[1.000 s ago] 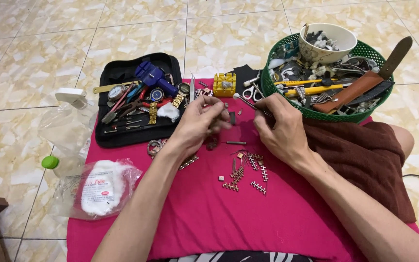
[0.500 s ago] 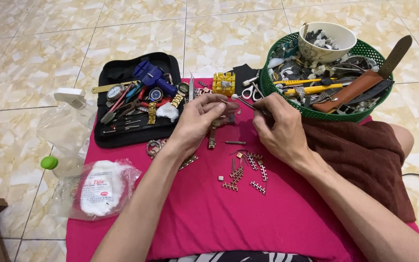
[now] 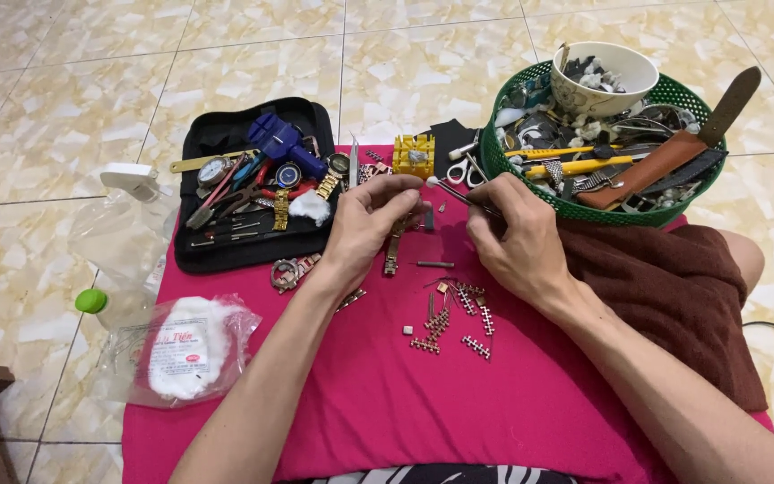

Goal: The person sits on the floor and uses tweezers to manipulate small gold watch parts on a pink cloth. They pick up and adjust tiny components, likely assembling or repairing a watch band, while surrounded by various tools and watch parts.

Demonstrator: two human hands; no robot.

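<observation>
**Watch band worked over pink cloth**

A metal watch band (image 3: 393, 249) is pinched by the left hand (image 3: 365, 229) at the cloth's (image 3: 387, 403) far middle. A thin tool (image 3: 463, 194) is gripped by the right hand (image 3: 517, 237), its tip beside the band. Loose links (image 3: 450, 318) lie nearer.

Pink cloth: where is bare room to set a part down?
Bare: the pink cloth between the forearms, below the loose links. Crowded: the black tool case, the green basket, and around the left hand and right hand.
</observation>
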